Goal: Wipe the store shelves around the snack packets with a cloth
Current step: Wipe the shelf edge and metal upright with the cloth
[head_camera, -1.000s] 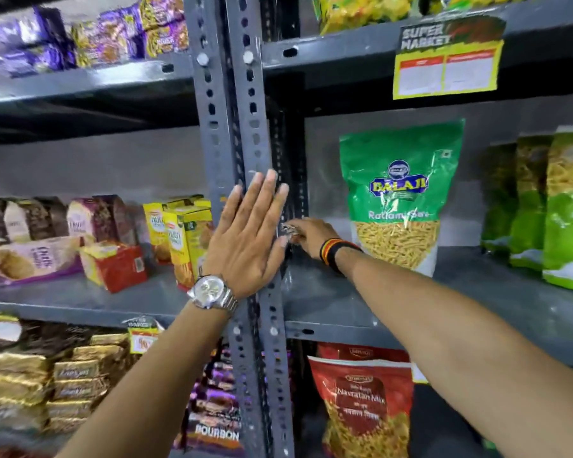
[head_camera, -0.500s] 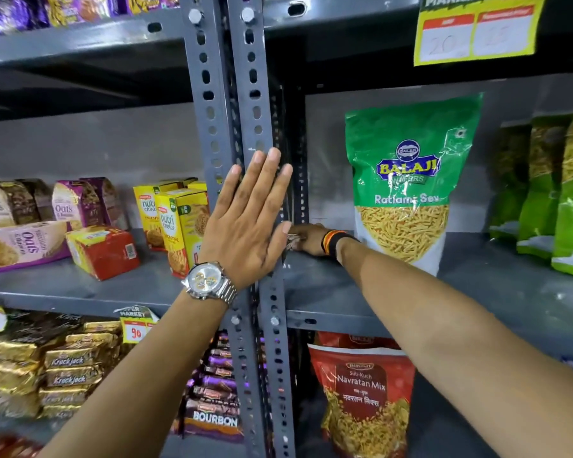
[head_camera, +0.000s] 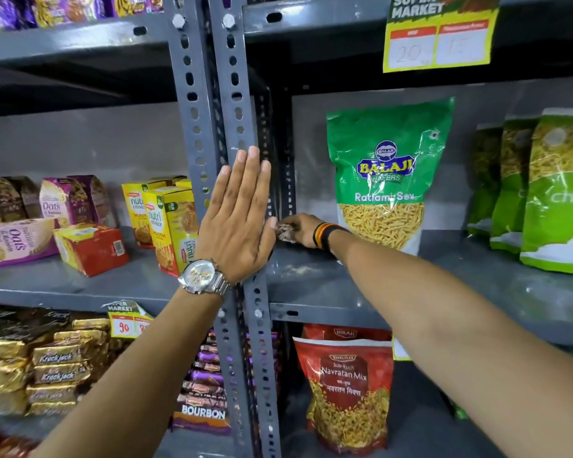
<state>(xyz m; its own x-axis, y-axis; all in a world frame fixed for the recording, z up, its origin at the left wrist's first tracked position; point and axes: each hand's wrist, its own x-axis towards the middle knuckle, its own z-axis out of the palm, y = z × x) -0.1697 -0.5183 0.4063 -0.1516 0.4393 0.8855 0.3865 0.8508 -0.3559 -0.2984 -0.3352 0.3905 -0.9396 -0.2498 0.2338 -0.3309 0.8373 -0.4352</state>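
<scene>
My left hand (head_camera: 237, 216) lies flat, fingers together, against the grey slotted upright post (head_camera: 235, 104) between two shelf bays. My right hand (head_camera: 300, 228) reaches into the right bay's back left corner and is closed on a small bunched cloth (head_camera: 284, 232), mostly hidden behind my left hand. The cloth sits low on the grey shelf board (head_camera: 315, 279), at the foot of the rear post. A green Balaji Ratlami Sev packet (head_camera: 386, 170) stands upright just right of my right wrist.
More green snack packets (head_camera: 543, 193) stand at the right. Yellow Nutri Choice boxes (head_camera: 166, 219), a red box (head_camera: 91, 247) and oats packs (head_camera: 17, 242) fill the left bay. Below are a red Navratan Mix bag (head_camera: 346, 391), biscuit packs (head_camera: 53, 365) and a yellow price tag (head_camera: 439, 38) above.
My right hand with the cloth has dropped lower into the shelf corner and stayed there. My left hand's fingers have closed together on the post. The camera has moved closer.
</scene>
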